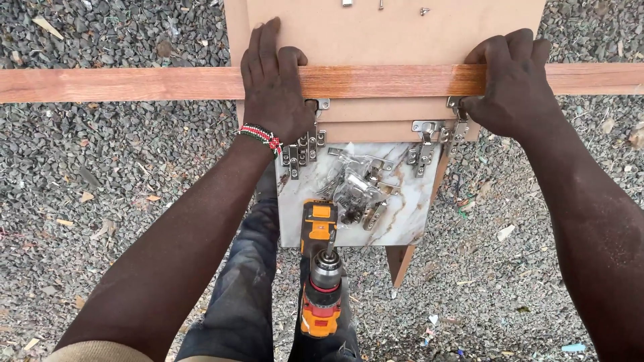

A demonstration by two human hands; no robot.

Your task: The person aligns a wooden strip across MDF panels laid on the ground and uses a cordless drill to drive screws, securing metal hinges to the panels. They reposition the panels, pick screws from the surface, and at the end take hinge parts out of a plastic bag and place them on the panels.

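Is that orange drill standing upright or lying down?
Lying down. The orange drill rests on its side, partly on the marble-patterned board, chuck toward the camera; neither hand touches it.
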